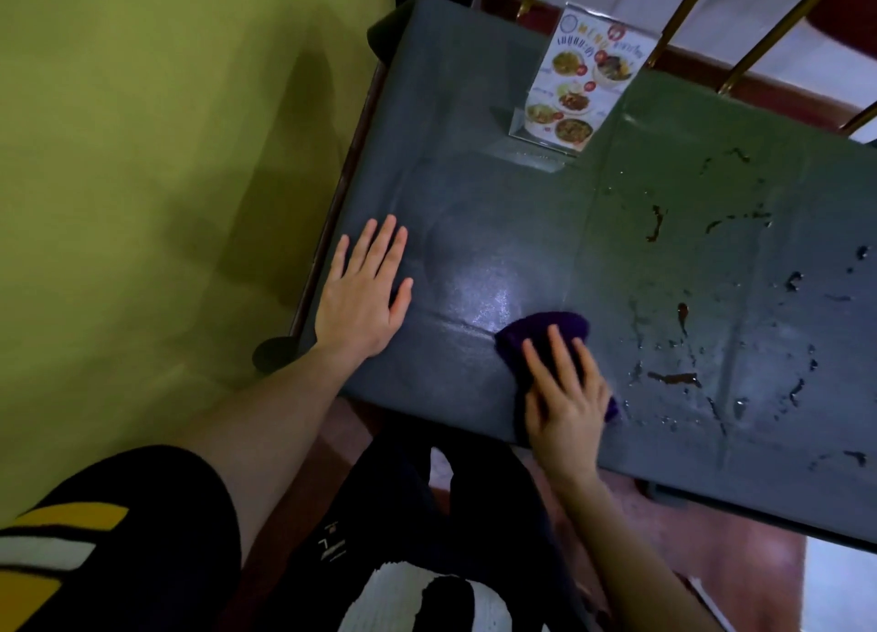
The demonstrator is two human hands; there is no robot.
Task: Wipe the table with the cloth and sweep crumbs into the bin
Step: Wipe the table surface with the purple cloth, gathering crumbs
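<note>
Here the right hand (564, 394) pressed w/ spread fingers on the purple cloth (550, 335) at the desk's (474, 195) near edge, while the left hand (365, 294) lay flat & empty on the desk near the wall side. Brown spills (674, 377) & droplets sat just right of the cloth, so a fast swipe would prob. smear them or push them off the edge onto the floor, since no bin was in view; a wide stroke could also knock the menu stand (576, 78).
</note>
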